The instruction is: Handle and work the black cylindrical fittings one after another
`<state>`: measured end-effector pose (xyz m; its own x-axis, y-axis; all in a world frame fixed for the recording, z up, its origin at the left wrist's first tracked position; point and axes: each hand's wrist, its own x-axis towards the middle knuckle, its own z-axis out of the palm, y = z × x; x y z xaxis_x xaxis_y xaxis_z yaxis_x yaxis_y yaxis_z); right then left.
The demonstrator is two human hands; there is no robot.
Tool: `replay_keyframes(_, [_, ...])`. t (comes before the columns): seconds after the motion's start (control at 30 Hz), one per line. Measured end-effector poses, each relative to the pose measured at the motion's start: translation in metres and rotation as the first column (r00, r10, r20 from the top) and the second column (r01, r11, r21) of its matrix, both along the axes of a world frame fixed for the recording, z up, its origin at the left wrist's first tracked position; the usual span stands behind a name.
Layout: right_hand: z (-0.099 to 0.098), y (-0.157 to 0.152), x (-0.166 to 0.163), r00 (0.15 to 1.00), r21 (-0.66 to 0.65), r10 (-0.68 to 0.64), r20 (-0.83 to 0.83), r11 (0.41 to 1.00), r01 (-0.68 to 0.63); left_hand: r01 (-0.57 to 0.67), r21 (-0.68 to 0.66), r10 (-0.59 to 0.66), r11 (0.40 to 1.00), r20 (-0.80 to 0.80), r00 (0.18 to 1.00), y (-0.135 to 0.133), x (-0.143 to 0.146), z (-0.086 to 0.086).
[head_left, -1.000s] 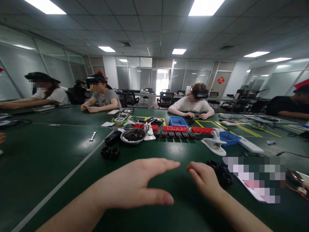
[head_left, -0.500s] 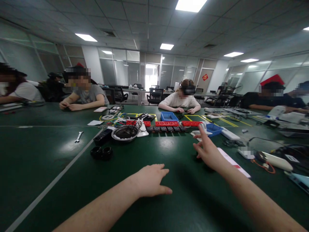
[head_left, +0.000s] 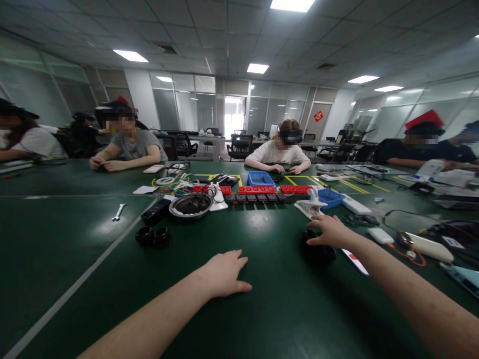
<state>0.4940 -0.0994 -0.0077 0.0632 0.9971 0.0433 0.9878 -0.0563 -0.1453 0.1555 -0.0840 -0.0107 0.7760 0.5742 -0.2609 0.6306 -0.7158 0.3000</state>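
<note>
My left hand (head_left: 224, 274) lies flat on the green table (head_left: 262, 309), fingers stretched out and holding nothing. My right hand (head_left: 330, 231) reaches forward to the right. Its fingers and thumb curl round the top of a cluster of black ring-shaped parts (head_left: 317, 252). A white clamp (head_left: 310, 206) and a small blue tray (head_left: 331, 198) sit just beyond that hand. A white card (head_left: 355, 261) lies partly under my right forearm.
Ahead are a metal bowl (head_left: 190, 205), rows of red sockets (head_left: 258, 189) and black sockets (head_left: 255, 198), and a blue bin (head_left: 261, 178). To the left lie two black rings (head_left: 153, 236), a black box (head_left: 156, 212) and a wrench (head_left: 119, 212). Several people sit around the table.
My right hand, raised with a finger up half a second ago, has dropped onto the black ring parts. My left hand drew back slightly and stays flat.
</note>
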Motion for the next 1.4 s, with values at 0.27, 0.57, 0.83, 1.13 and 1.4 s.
replay_keyframes(0.27, [0.004,0.011,-0.021,0.987,0.036,0.144,-0.067,0.989,-0.142,-0.046,0.012,0.046,0.999,0.000,0.999,0.008,-0.002,-0.001])
replay_keyframes(0.57, [0.002,-0.006,-0.133,0.843,-0.008,0.467,-0.268,0.874,-0.487,-0.167,0.084,0.165,0.982,0.029,0.986,0.025,-0.018,0.012])
replay_keyframes(0.83, [-0.008,-0.036,-0.142,0.758,0.074,0.444,-0.478,0.880,-0.468,-0.239,0.176,0.206,0.955,0.188,0.960,0.027,-0.025,0.035])
replay_keyframes(1.13, [-0.064,-0.039,-0.138,0.726,0.297,0.332,-0.602,0.937,-0.182,-0.295,-0.193,0.353,0.936,0.495,0.794,0.015,-0.011,0.001])
replay_keyframes(1.4, [-0.074,-0.032,-0.139,0.617,0.190,0.233,-0.752,0.972,-0.135,-0.143,-0.425,0.427,0.894,0.708,0.563,0.013,-0.011,-0.056])
